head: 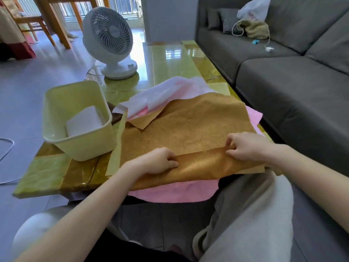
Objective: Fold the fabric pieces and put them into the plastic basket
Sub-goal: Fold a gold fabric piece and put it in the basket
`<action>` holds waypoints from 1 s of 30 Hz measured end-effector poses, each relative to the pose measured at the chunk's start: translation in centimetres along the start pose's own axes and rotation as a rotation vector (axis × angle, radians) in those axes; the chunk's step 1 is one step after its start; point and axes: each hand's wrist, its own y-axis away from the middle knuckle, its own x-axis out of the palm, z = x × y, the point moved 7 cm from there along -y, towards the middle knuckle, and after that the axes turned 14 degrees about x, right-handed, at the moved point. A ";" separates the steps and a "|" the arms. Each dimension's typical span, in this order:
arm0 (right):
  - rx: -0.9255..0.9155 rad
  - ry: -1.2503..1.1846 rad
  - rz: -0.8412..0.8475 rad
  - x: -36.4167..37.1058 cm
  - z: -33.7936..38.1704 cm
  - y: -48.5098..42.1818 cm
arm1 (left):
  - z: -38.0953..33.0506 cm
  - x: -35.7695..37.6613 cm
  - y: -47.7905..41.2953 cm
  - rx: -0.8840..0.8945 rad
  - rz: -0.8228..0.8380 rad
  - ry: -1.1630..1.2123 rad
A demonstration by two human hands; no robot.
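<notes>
- One plastic basket [56, 95] is standing at the near left of the table [170, 61], just beside the spread cloths. A folded white piece [83, 120] is lying inside it against the near wall. In my judgement the task is only partly done.
- The left hand [156, 161] is grasping the near hem of the tan fabric [188, 121], its fingers curled round the turned-over edge.
- The tan fabric is lying on top of the pile at mid-table, with its near strip turned over and showing a shinier underside. Its far-left corner is lying flipped back on itself, and a white fabric [160, 93] is lying crumpled just beyond it.
- The right hand [245, 146] is pinching the same hem further right, level with the left.
- A pink fabric [254, 115] is lying beneath the tan one, showing at the right and overhanging the near table edge.
- Recommendation: both hands should be carrying the hem away from the person at an even pace, keeping it straight and parallel to the far edge.
- Recommendation: the flipped corner should be flattened before the hem is laid onto it, or the fold will be trapping a crease.
- Risk: the pink layer may be dragging along underneath, so the grasp should be taking the tan sheet only.
</notes>
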 end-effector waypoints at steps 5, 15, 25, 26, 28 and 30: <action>0.013 -0.003 -0.156 -4.2 0.3 -3.9 | 1.1 -6.0 -1.7 -0.069 -0.297 -0.233; 0.055 -0.064 -0.581 -9.3 2.9 -8.8 | 1.9 -13.0 -4.7 -0.171 -0.700 -0.655; -0.136 -0.130 0.022 1.2 5.5 -8.7 | 3.3 -5.9 -6.7 -0.006 -0.409 -0.288; -0.162 -0.082 0.061 2.5 5.5 -8.1 | 3.4 -4.7 -6.4 0.007 -0.348 -0.322; -0.178 -0.037 0.090 4.6 5.3 -7.3 | 3.9 -2.4 -5.5 0.017 -0.259 -0.362; -0.152 -0.062 0.041 5.4 4.5 -6.9 | 4.4 -1.1 -4.8 0.001 -0.247 -0.361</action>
